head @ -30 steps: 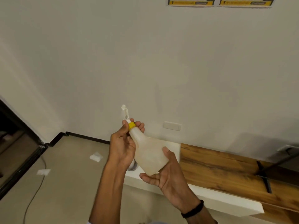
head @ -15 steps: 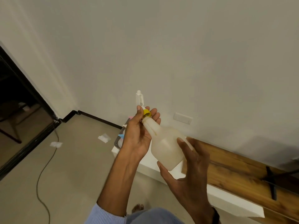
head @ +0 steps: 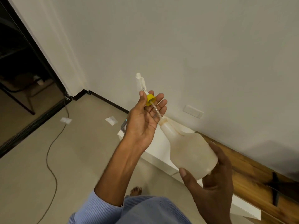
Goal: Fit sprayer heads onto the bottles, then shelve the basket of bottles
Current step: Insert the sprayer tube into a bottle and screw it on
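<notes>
My right hand grips the base of a cloudy white plastic bottle, tilted with its open neck pointing up-left. My left hand holds a white sprayer head with a yellow screw collar between thumb and fingers, palm towards me. The collar sits clear of the bottle neck. A clear dip tube runs from the collar down into the neck. A grey basket peeks out behind my left wrist, mostly hidden.
A low white bench with a wooden top runs along the wall on the right. A cable trails across the floor, with paper scraps nearby. A dark doorway opens at the left. My bare foot shows below.
The yellow collar was on the bottle neck before; now the sprayer head is lifted off, with only the tube in the neck. The bottle has dropped lower right, and the view tilted down.
</notes>
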